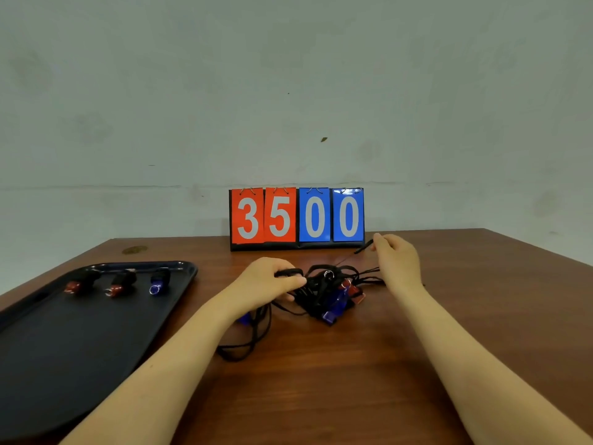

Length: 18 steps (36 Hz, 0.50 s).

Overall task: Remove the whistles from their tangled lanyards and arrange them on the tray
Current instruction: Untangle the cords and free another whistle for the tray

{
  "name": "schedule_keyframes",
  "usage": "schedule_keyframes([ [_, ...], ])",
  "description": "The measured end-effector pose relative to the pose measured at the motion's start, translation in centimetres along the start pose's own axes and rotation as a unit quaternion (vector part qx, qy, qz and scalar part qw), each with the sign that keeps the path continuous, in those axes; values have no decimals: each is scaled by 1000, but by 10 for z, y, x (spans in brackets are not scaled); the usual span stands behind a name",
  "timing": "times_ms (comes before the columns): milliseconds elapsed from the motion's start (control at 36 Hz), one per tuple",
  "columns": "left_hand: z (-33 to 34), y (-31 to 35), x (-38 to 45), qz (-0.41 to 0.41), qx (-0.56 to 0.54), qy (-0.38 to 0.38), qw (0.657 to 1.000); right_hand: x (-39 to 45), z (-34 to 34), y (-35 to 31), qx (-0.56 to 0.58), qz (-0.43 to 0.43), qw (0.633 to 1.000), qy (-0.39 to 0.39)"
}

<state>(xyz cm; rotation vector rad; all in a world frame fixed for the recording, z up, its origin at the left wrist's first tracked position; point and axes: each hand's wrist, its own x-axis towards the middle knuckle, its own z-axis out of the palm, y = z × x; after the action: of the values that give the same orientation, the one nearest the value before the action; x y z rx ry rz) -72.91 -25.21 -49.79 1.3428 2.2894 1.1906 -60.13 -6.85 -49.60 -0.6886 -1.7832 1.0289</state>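
A knot of black cord lanyards [324,284] lies on the brown wooden table [321,380], in front of the flip scoreboard [297,216] whose red cards read 3 and 5 and whose blue cards read 0 and 0. Caught in the knot are a translucent blue plastic whistle [335,308], a translucent red plastic whistle [353,289] just behind it, and a small metal split ring [328,273] near the top of the heap. Loose loops of cord trail toward the near edge, under the left forearm, where another bit of blue plastic [244,317] peeks out.

The left hand [272,281] rests palm down on the left side of the knot, its fingers curled around a bundle of the black cords. The right hand [396,261] is raised just right of the heap, thumb and fingertips pinching the stiff black cord end [364,247], which points up and left toward the scoreboard; a thin strand runs from it down into the knot. Both forearms reach in from the near edge, bare.

The dark rectangular plastic tray [64,348] sits at the left, well apart from the knot. Near its far rim three whistles lie in a row: two red-tipped ones [73,286] [115,289] and one blue-tipped one [157,285].
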Motion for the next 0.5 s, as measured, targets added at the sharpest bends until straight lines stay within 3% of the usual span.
schedule_keyframes([
  [139, -1, -3, 0, -2, 37, -34, 999, 4, 1, 3, -21, -25, 999, 6],
  [222, 2, -2, -1, 3, 2, -16, 1000, 3, 3, 8, -147, -59, 987, -25],
  [278, 3, 1, -1, 14, -18, 18, 1000, -3, 3, 4, -198, -127, 972, -25],
  [333, 3, 4, -2, 30, -39, 43, 998, -11, 4, -7, -151, -227, 962, -34],
  [417, 5, 8, -4, 49, -92, 49, 993, -26, 12, -16, -120, -327, 928, -134],
  [500, 5, 10, -5, 47, -178, 23, 983, -34, 21, -17, -125, -317, 916, -213],
])
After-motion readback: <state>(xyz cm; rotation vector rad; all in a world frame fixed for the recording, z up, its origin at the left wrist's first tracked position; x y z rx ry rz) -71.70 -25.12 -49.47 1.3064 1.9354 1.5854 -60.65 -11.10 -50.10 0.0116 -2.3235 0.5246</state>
